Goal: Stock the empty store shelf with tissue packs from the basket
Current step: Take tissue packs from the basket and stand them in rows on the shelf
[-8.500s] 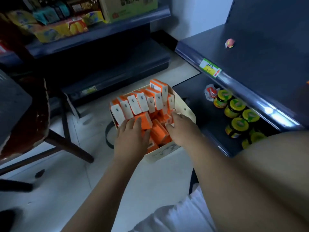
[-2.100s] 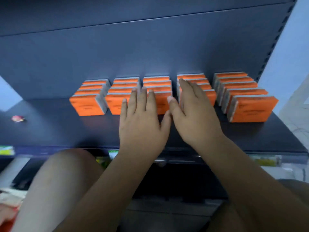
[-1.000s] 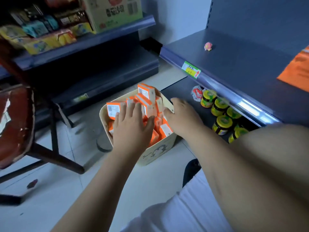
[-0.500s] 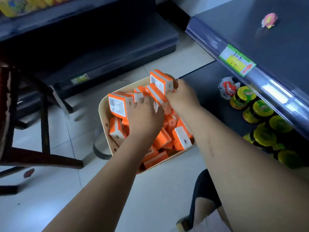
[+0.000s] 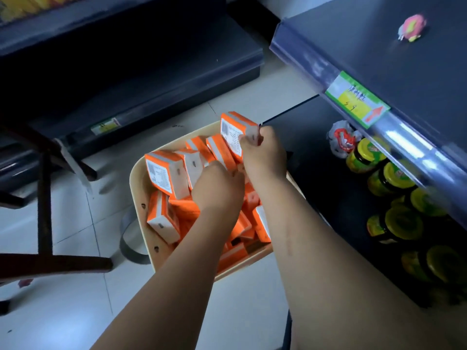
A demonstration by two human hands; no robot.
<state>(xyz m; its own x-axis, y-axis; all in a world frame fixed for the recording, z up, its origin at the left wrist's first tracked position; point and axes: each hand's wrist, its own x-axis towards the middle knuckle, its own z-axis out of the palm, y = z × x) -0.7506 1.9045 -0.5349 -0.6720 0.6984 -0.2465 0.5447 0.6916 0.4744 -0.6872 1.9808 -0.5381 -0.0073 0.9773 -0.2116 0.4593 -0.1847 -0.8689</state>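
Observation:
A cream basket (image 5: 141, 210) stands on the floor, filled with several orange and white tissue packs (image 5: 164, 223). Both hands are inside it. My right hand (image 5: 264, 157) grips the right end of a row of upright packs; the end pack (image 5: 233, 130) with a barcode sticks up above my fingers. My left hand (image 5: 217, 188) is curled around packs at the left end of that row, beside a raised pack (image 5: 166, 173). The dark shelf (image 5: 379, 46) runs along the upper right, with no tissue packs on the part in view.
A price tag (image 5: 356, 99) is on the shelf's front rail, and a small pink object (image 5: 412, 27) lies on the shelf. Yellow-lidded jars (image 5: 394, 178) fill the lower shelf at right. Dark chair legs (image 5: 45, 198) stand left of the basket.
Earlier both hands pressed packs into rows on the shelf. Since then they went down into the basket, gathered a row of packs and curled tighter around it; the camera moved closer.

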